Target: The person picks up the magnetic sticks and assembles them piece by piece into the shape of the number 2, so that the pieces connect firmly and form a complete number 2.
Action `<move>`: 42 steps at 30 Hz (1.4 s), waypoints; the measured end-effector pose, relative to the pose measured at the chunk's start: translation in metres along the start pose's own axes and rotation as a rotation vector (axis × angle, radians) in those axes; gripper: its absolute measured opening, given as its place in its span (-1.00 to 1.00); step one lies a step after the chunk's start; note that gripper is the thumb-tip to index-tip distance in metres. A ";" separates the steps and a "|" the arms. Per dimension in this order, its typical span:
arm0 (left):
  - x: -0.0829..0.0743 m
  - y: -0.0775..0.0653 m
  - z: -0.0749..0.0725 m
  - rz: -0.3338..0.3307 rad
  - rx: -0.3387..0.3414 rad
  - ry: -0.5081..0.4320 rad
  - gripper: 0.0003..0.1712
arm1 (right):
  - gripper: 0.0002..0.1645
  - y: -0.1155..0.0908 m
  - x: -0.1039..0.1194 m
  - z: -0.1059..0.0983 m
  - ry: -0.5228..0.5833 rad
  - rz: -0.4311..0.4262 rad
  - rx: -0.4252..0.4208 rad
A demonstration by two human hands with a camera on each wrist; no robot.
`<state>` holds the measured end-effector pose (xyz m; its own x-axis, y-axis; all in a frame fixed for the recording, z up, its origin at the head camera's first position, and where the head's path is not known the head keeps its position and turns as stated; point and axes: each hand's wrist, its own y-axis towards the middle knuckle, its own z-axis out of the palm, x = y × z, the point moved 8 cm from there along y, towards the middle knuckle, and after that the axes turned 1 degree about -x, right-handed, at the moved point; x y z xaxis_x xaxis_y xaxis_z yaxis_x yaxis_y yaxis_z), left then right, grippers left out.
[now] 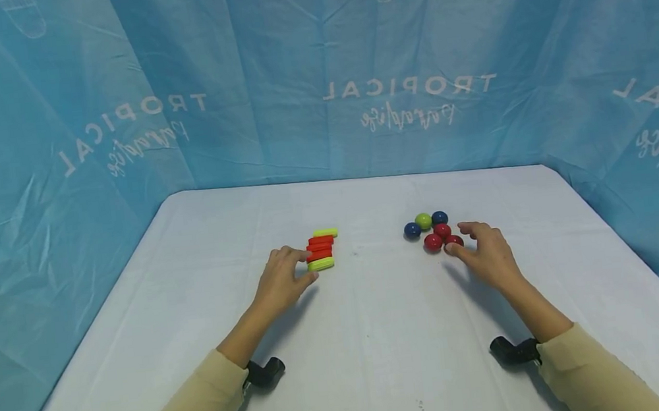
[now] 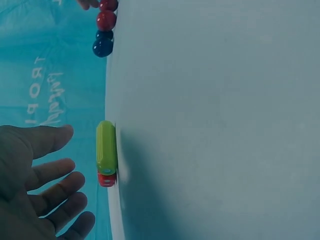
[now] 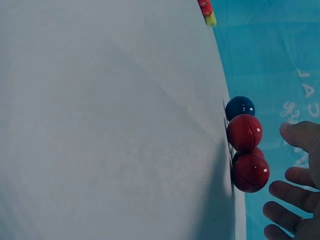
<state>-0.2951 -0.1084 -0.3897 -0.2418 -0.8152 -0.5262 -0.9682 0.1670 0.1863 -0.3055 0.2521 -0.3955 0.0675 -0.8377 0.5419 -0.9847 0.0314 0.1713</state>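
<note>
My left hand (image 1: 282, 279) hovers at the left side of a short row of rounded plastic pieces, thumb and fingers spread apart. Red pieces (image 1: 321, 240) fill the middle of that row, with a yellow-green piece (image 1: 320, 264) at its near end and another at its far end. In the left wrist view, a gap shows between the fingers and the near piece (image 2: 106, 147). To the right, my right hand (image 1: 489, 256) is beside a cluster of glossy balls, its thumb tip overlapping the nearest red ball (image 1: 454, 241). The right wrist view shows its fingers (image 3: 295, 195) apart from the red balls (image 3: 251, 173).
Two blue balls (image 1: 412, 230) and a green ball (image 1: 423, 221) lie at the far side of the cluster. A white-covered table (image 1: 372, 334) carries everything. Blue printed sheeting (image 1: 288, 143) hangs behind it and along both sides.
</note>
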 end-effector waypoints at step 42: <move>0.018 0.025 0.022 -0.078 0.048 -0.120 -0.75 | -0.37 0.017 -0.023 0.019 -0.024 0.038 0.081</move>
<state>-0.3249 -0.1066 -0.4128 -0.1685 -0.7553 -0.6333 -0.9857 0.1343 0.1020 -0.3264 0.2620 -0.4209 0.0273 -0.8496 0.5267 -0.9963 0.0200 0.0839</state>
